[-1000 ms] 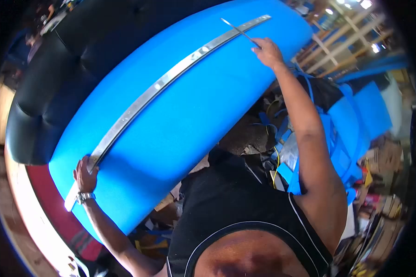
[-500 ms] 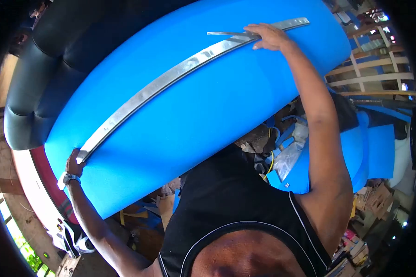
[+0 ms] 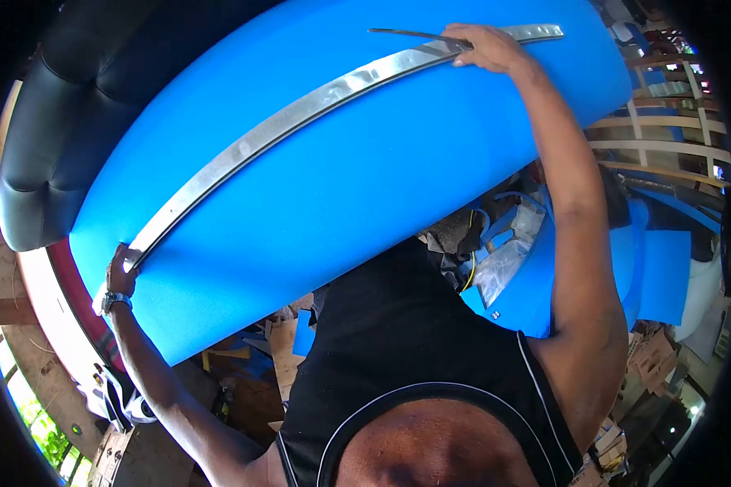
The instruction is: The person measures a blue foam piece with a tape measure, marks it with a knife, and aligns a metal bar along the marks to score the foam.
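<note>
A long shiny metal straightedge [image 3: 256,144] runs across a blue foam-like sheet [image 3: 341,195], its line curved in this wide view. My left hand [image 3: 120,272], with a watch on the wrist, grips the straightedge's near-left end, fingers closed round it. Toward the far right end, my right hand [image 3: 491,49] lies over the straightedge with its fingers bent. From those fingers a thin, narrow metal blade [image 3: 406,33] sticks out to the left above the sheet. The part of the blade inside the hand is hidden.
Black padded upholstery [image 3: 65,105] stands along the sheet's far left side. Blue offcuts [image 3: 662,276] and a clear plastic bag [image 3: 502,264] lie below on the right. A wooden slatted frame [image 3: 658,134] is at the right, and cardboard pieces [image 3: 651,357] lie lower right.
The straightedge's right end and my right hand with the blade appear farther up and right. My left hand and its end appear slightly higher and left. The blade points a little differently.
</note>
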### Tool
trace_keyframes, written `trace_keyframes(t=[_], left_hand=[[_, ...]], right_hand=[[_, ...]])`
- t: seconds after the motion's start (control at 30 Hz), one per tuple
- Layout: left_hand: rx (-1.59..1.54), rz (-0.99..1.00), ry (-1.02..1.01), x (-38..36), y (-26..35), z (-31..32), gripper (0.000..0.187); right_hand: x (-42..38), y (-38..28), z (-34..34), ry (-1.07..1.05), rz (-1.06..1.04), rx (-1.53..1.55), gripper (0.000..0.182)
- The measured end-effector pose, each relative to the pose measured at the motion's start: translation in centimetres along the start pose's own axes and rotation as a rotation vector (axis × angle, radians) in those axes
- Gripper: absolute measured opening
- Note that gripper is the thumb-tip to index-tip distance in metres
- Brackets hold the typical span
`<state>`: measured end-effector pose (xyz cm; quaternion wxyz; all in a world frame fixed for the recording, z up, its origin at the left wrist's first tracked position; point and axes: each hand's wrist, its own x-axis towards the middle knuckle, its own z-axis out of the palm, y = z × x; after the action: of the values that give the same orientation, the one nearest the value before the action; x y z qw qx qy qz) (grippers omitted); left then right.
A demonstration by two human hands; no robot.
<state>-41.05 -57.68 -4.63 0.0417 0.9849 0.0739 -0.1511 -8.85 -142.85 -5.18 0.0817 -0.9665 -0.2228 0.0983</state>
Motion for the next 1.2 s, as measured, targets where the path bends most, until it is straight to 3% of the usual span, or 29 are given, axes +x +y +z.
trace_keyframes(t=[0.1, 0.13, 0.17, 0.2, 0.23, 0.27, 0.3, 0.37, 0.4, 0.47, 0.5, 0.57, 0.63, 0.7, 0.77, 0.93, 0.97, 1.03, 1.2], left_hand=[[-0.059, -0.001, 0.043, 0.0, -1.4, 0.7, 0.064], [-0.238, -0.118, -0.07, 3.5, -5.1, 1.8, 0.062], [-0.169, -0.003, 0.087, 1.7, -7.0, 2.1, 0.065], [-0.33, -0.117, 0.165, 0.9, -2.6, 1.3, 0.066], [-0.204, 0.009, 0.272, -0.5, -0.2, 2.8, 0.071], [-0.404, -0.143, 0.283, -4.1, 3.4, 4.1, 0.075], [-0.135, -0.137, 0.312, -7.3, 4.4, 4.3, 0.078], [-0.164, -0.215, 0.551, -7.6, 3.9, 4.1, 0.065], [-0.148, -0.313, 0.537, -9.9, 5.0, 4.0, 0.063], [-0.091, -0.546, 0.64, -15.5, 3.8, 7.3, 0.057], [-0.093, -0.656, 0.7, -17.5, 1.1, 9.8, 0.054], [-0.138, -0.957, 0.66, -21.3, -4.1, 11.7, 0.057], [-0.208, -0.996, 0.715, -24.1, -7.4, 13.3, 0.062], [-0.093, -0.933, 0.758, -25.0, -8.5, 13.2, 0.064], [-0.059, -0.905, 0.79, -25.2, -8.2, 12.5, 0.058], [-0.104, -0.822, 1.048, -25.7, -8.9, 14.2, 0.05], [-0.126, -0.807, 1.082, -25.8, -8.8, 14.4, 0.049], [-0.179, -0.773, 1.126, -25.8, -8.8, 14.8, 0.046], [-0.22, -0.752, 1.201, -26.0, -9.3, 15.4, 0.04]], right_hand=[[0.3, 0.0, 0.2, 0.037, -0.035, 0.017, 0.064], [0.8, 0.3, 0.1, 0.066, -0.046, 0.024, 0.065], [4.3, 1.6, 0.8, 0.111, -0.203, 0.124, 0.067], [3.8, 1.2, -0.7, 0.115, -0.15, 0.138, 0.064], [-0.1, 2.8, -0.8, 0.145, -0.096, 0.203, 0.059], [-4.2, 4.6, -0.9, 0.179, -0.043, 0.271, 0.055], [-8.4, 6.4, -1.0, 0.216, 0.008, 0.339, 0.053], [-9.3, 12.1, -3.4, 0.214, 0.191, 0.233, 0.049], [-10.6, 12.7, -4.4, 0.156, 0.316, 0.192, 0.047], [-13.3, 6.1, -8.3, -0.022, 0.629, 0.146, 0.046], [-14.8, 3.1, -10.4, -0.064, 0.682, 0.17, 0.046], [-14.5, 1.8, -11.4, 0.112, 0.362, 0.403, 0.047], [-13.7, -2.9, -12.4, 0.23, 0.152, 0.471, 0.047], [-10.3, -13.5, -12.7, 0.313, 0.044, 0.414, 0.046], [-8.8, -26.5, -13.7, 0.19, 0.019, 0.406, 0.044], [-5.1, -51.5, -9.8, 0.053, -0.338, 0.16, 0.031], [-5.0, -55.3, -9.0, -0.002, -0.36, 0.117, 0.029], [-3.7, -59.2, -5.9, 0.049, -0.597, 0.037, 0.026], [-1.3, -68.3, -2.2, -0.048, -0.574, -0.115, 0.029]])
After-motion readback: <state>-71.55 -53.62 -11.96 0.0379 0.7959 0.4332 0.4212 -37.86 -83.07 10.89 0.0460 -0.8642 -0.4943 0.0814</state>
